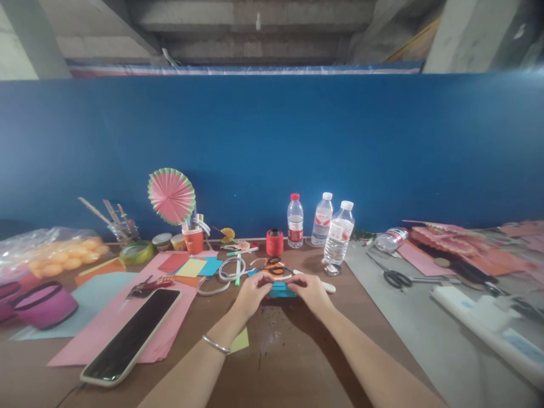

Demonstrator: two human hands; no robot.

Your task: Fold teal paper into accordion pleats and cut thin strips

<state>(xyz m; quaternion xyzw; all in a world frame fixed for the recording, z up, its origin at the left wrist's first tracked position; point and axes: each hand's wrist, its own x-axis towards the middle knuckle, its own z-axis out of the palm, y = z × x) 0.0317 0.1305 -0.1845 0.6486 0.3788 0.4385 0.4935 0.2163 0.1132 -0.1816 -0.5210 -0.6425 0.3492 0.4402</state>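
A small piece of blue paper (283,290) with crosswise folds is held just above the brown table, in the middle of the head view. My left hand (254,292) pinches its left edge between thumb and fingers. At the opposite edge my right hand (312,292) grips it the same way. Right behind the paper lie orange-and-black scissors (274,266), partly covered by the hands. A white-handled tool (328,287) pokes out beside my right hand. Under my left forearm is a yellow paper square (239,341), partly hidden.
A phone (131,334) rests on pink paper (79,348) at left. Coloured squares (191,267), a paper cup (194,242) and a red thread spool (274,243) stand farther back. Water bottles (340,235) rise behind my right hand. Black scissors (397,277) and a power strip (488,326) lie right.
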